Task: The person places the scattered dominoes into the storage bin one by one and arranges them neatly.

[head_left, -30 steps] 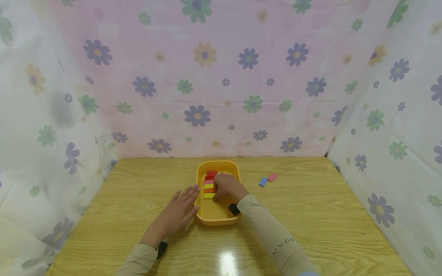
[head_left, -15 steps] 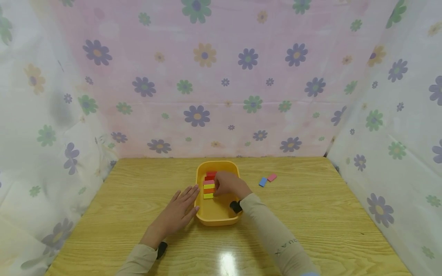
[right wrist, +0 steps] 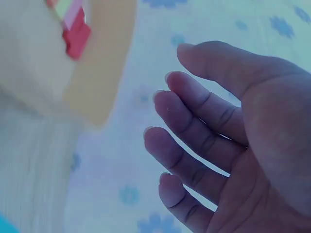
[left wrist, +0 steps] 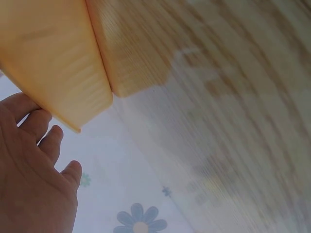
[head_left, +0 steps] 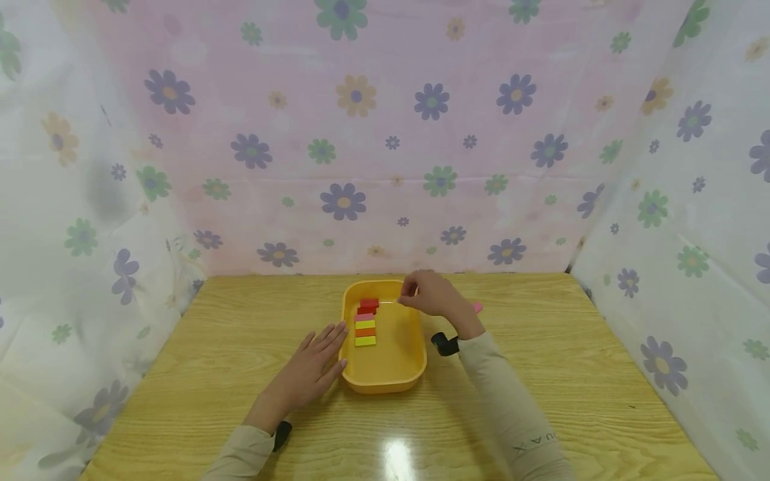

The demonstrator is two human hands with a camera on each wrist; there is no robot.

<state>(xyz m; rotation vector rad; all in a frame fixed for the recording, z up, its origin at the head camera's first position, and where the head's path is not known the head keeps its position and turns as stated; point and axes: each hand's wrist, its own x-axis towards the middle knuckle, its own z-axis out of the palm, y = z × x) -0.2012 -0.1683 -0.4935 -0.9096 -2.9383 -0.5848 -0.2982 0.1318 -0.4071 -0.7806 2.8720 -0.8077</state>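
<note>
A yellow plastic tray (head_left: pixel 388 367) sits on the table. Along its left side runs a row of small flat blocks: a yellow block (head_left: pixel 365 341) nearest me, then an orange block (head_left: pixel 365 332), another yellow one, a pink one (head_left: pixel 363 317) and red ones (head_left: pixel 369 303) at the far end. My left hand (head_left: pixel 303 374) rests against the tray's left wall, fingers straight. Over the tray's far right rim is my right hand (head_left: pixel 436 297). Its fingers are loosely curved, and in the right wrist view nothing lies between the thumb and fingertips (right wrist: pixel 158 141).
A pink block (head_left: pixel 478 306) lies on the wooden table (head_left: pixel 541 374) right of the tray, partly behind the right wrist. Flowered curtains (head_left: pixel 385 160) enclose the table at the back and both sides. Each wrist wears a black camera (head_left: pixel 445 344).
My right hand has left the row of blocks, rising toward the far right and over the rim. The blue block on the table is now hidden behind the right arm. My left hand stays put.
</note>
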